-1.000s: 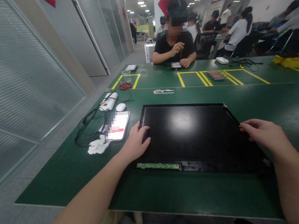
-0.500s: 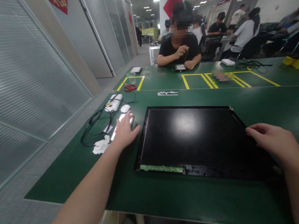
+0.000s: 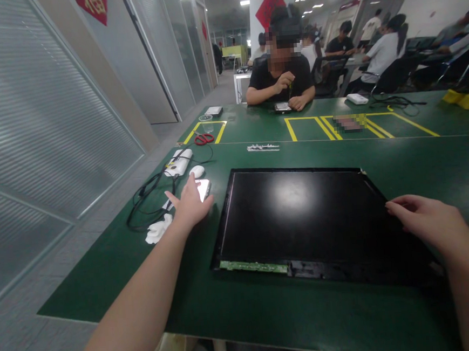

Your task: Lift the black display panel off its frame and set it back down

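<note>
A large black LCD panel (image 3: 302, 213) lies flat on the green table, a strip of green circuit board (image 3: 252, 266) along its near edge. Over on the left, my left hand (image 3: 188, 203) spreads its fingers above a phone-like device with a bright white screen (image 3: 203, 190), covering much of it. A white round object (image 3: 197, 171) sits just past the fingertips. At the panel's right edge, my right hand (image 3: 431, 220) has thumb and fingers pinched together on the rim; some of its fingertips are hidden.
Left of the panel are a white power bank-like box (image 3: 179, 162), black cables (image 3: 139, 199) and crumpled tissue (image 3: 158, 229). Red-handled scissors (image 3: 204, 139) and thin white strips (image 3: 262, 148) lie farther back. A person (image 3: 279, 80) sits across the green table (image 3: 310, 315).
My left hand has shifted slightly left and its fingers have spread, uncovering more of the bright screen's right side. My right hand stays at the panel's edge.
</note>
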{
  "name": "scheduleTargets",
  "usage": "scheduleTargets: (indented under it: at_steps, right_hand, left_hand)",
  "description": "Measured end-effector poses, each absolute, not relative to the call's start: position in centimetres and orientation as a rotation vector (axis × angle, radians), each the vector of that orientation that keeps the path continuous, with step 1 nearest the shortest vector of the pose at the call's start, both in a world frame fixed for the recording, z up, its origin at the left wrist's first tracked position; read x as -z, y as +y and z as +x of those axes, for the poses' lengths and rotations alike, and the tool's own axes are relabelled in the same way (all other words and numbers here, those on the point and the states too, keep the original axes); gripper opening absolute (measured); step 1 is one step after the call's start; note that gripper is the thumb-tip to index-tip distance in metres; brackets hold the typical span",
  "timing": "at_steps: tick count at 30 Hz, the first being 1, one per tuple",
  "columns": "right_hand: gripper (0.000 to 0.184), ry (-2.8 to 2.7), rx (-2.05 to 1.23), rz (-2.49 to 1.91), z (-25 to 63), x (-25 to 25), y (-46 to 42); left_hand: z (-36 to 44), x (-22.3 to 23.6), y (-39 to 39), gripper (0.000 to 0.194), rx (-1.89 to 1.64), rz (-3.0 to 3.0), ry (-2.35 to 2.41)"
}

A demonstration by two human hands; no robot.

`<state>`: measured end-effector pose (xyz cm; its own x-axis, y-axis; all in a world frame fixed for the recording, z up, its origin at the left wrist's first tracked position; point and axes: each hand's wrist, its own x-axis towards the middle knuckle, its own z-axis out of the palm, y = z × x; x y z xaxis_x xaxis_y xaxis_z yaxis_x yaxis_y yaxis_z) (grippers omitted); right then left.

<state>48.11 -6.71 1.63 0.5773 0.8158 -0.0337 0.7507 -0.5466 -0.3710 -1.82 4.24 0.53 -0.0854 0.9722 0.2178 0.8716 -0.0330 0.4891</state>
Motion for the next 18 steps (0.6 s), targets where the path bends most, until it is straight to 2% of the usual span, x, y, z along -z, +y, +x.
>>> scheduleTargets:
  at_steps: [7, 18]
  right_hand:
    - [0.048, -1.249, -0.314, -2.517, 48.1, -1.6, -6.6]
    - [0.048, -1.239, -0.331, -2.557, 47.7, -2.2, -6.5]
  left_hand:
    - [-1.5, -2.0, 3.0, 0.089, -0.739, 1.929, 2.061]
    - [-1.5, -2.3, 2.7, 0.086, -0.673, 1.915, 2.091]
